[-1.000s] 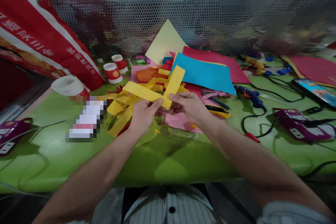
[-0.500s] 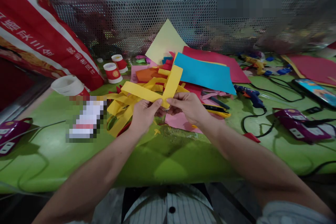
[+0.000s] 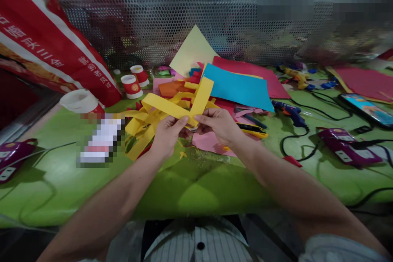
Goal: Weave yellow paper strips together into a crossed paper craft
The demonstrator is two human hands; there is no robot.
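Yellow strip (image 3: 167, 106) held up in a V at the middle of the scene, above the near side of a green table (image 3: 199, 192); one arm points far left, the other far right. Cannot tell whether it is a single folded length or two pieces overlapping.

Left hand (image 3: 167, 134): thumb on top, fingers curled below, pinching the strip close to the point of the V. Right hand (image 3: 220, 126): same narrow pinch from the right side, thumb tip at the base of the right arm. Thumbs near each other; fingers beneath partly hidden.

Just left of and beyond the hands, a loose heap of yellow strips (image 3: 139, 144). Far side, behind the V: blue sheet (image 3: 238, 88) overlapping a red sheet (image 3: 274, 83), with a pale yellow sheet (image 3: 193, 51) propped toward a perforated panel (image 3: 147, 20).

Close to the right wrist: pink piece (image 3: 205, 142) flat on the table, and a yellow-and-black tool (image 3: 252, 130), partly covered. Farther right: dark blue glue gun (image 3: 290, 112), purple power strip (image 3: 346, 145), lit phone (image 3: 367, 108).

Far left: two red-and-white cups (image 3: 131, 86), larger white-rimmed cup (image 3: 81, 100), big red bag (image 3: 72, 45) leaning behind.
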